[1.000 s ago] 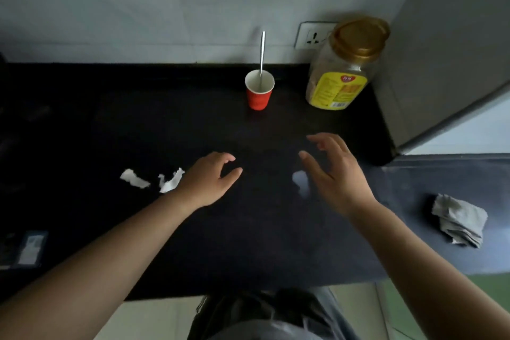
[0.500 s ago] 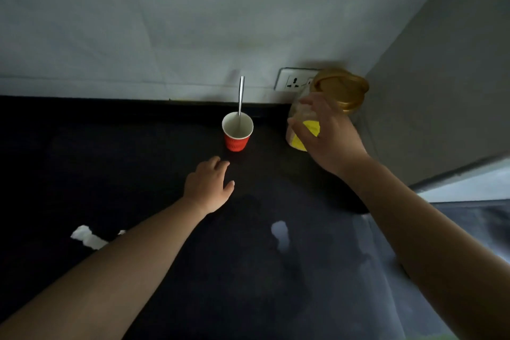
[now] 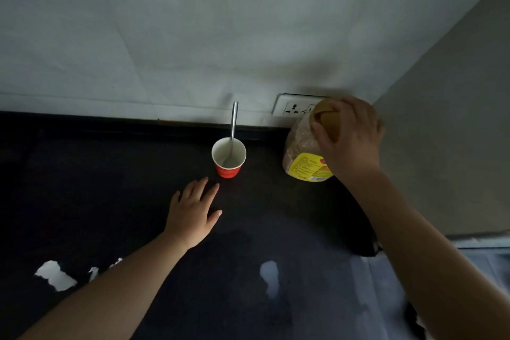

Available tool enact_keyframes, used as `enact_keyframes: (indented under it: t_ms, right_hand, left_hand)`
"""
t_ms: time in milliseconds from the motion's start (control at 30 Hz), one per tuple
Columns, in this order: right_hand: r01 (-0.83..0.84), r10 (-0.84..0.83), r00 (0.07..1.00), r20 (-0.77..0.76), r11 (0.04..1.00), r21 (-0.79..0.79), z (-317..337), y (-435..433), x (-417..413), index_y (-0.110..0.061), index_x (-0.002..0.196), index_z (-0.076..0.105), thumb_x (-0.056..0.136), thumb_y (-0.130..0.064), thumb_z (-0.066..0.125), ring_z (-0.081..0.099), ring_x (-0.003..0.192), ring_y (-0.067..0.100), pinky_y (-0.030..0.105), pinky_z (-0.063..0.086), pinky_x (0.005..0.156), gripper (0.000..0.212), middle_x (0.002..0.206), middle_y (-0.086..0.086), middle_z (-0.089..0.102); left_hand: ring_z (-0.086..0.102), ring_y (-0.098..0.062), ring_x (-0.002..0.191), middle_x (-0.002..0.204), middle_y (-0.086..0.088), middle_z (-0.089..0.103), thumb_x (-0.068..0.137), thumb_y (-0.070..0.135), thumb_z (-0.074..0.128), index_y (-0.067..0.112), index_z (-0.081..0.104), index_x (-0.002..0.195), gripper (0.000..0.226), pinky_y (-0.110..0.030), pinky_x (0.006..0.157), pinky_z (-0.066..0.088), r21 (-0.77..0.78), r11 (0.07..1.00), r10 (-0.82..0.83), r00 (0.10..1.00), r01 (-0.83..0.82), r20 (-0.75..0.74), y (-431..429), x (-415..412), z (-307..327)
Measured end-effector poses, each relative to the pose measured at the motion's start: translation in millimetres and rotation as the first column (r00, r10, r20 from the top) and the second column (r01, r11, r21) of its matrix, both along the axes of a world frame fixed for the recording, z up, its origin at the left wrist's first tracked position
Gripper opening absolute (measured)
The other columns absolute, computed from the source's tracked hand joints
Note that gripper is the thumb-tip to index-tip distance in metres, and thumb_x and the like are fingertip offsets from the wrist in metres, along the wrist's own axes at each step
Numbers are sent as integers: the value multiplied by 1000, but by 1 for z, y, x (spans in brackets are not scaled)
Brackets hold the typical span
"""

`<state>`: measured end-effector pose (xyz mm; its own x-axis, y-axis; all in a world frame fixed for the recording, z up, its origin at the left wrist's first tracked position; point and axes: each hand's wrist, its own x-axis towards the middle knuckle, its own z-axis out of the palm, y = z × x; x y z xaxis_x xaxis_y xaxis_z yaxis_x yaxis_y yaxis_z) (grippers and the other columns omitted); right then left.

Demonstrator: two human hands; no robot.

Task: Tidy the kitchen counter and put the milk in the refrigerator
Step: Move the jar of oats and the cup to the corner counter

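Note:
A clear jar (image 3: 302, 154) with a gold lid and yellow label stands at the back right corner of the black counter (image 3: 110, 188). My right hand (image 3: 350, 138) is clasped over its lid from above. A red paper cup (image 3: 228, 159) with a metal spoon (image 3: 233, 130) upright in it stands to the left of the jar. My left hand (image 3: 193, 214) lies flat, fingers spread, on the counter just in front of the cup, not touching it. Torn white paper scraps (image 3: 55, 276) lie at the near left. No milk is visible.
A white tiled wall with a power socket (image 3: 294, 107) runs behind the counter. A grey panel (image 3: 447, 132) closes off the right side next to the jar. A pale wet patch (image 3: 269, 276) shines on the counter near the front.
My right hand went from hovering over the counter to the jar and has closed over its lid. My left hand slid forward toward the cup. The view tilted up and closer.

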<state>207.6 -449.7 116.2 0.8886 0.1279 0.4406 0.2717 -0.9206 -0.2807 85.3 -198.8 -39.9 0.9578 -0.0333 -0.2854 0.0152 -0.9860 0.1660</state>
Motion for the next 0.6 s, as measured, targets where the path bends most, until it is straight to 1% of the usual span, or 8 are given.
enact_keyframes:
  t_ms: [67, 167, 200, 267, 367, 433, 500, 600]
  right_hand:
    - [72, -73, 997, -37, 997, -40, -3, 0, 4, -18, 108, 57, 82, -36, 61, 45, 109, 28, 39, 25, 88, 32, 113, 5, 58]
    - [125, -123, 992, 26, 990, -71, -4, 3, 9, -17, 96, 60, 82, -34, 59, 51, 94, 32, 37, 20, 84, 22, 99, 7, 63]
    - [103, -101, 994, 40, 992, -68, -3, 2, 9, -16, 91, 61, 82, -30, 59, 53, 89, 34, 37, 23, 82, 17, 95, 8, 65]
    - [1, 0, 1000, 24, 1000, -30, 0, 1, 11, -15, 85, 63, 82, -25, 60, 54, 81, 35, 39, 32, 76, 11, 89, 9, 66]
    - [-114, 114, 993, -35, 993, 21, 7, 2, 11, -13, 84, 66, 81, -27, 58, 55, 80, 36, 42, 43, 70, 16, 84, 10, 66]
    - [-161, 162, 986, -33, 986, 31, 11, 6, 7, -13, 84, 67, 82, -29, 57, 56, 80, 34, 41, 45, 69, 19, 82, 10, 65]
    - [-216, 217, 976, -33, 976, 32, 12, 13, 2, -14, 86, 67, 82, -30, 57, 57, 81, 31, 38, 43, 69, 19, 83, 8, 65]
    - [-333, 337, 939, -70, 941, 70, 12, 21, -9, -21, 90, 68, 84, -30, 58, 60, 84, 21, 33, 47, 68, 15, 89, 0, 67]
  left_hand:
    - [48, -36, 123, 138, -15, 49, 79, 45, 63, 18, 50, 133, 62, -57, 90, 45, -6, 1000, -11, 1000, 11, 29, 2, 0, -4]
    - [52, -37, 119, 134, -16, 52, 76, 44, 67, 17, 53, 130, 62, -57, 86, 47, 2, 1000, -17, 998, 17, 63, 2, 0, -6]
    - [51, -37, 120, 135, -15, 51, 77, 44, 66, 17, 52, 131, 62, -57, 87, 46, 5, 1000, -20, 998, 20, 65, 2, 1, -5]
    - [48, -36, 124, 138, -14, 48, 80, 46, 62, 18, 49, 133, 62, -56, 90, 45, 6, 1000, -17, 998, 16, 62, 2, 1, -5]
    - [40, -34, 131, 145, -12, 40, 84, 47, 56, 21, 42, 139, 62, -54, 97, 39, 4, 1000, -20, 998, 20, 64, 2, 2, -4]
    - [34, -32, 135, 150, -11, 33, 87, 49, 51, 22, 35, 142, 64, -52, 102, 36, 6, 999, -33, 998, 33, 55, 3, 2, -5]
    - [29, -31, 138, 152, -10, 28, 88, 50, 48, 23, 30, 144, 65, -51, 104, 36, -4, 999, -52, 997, 53, 49, 6, 2, -5]
    - [20, -28, 142, 156, -7, 18, 90, 51, 43, 26, 22, 147, 67, -47, 109, 30, -18, 997, -71, 997, 72, 23, 9, 2, -4]
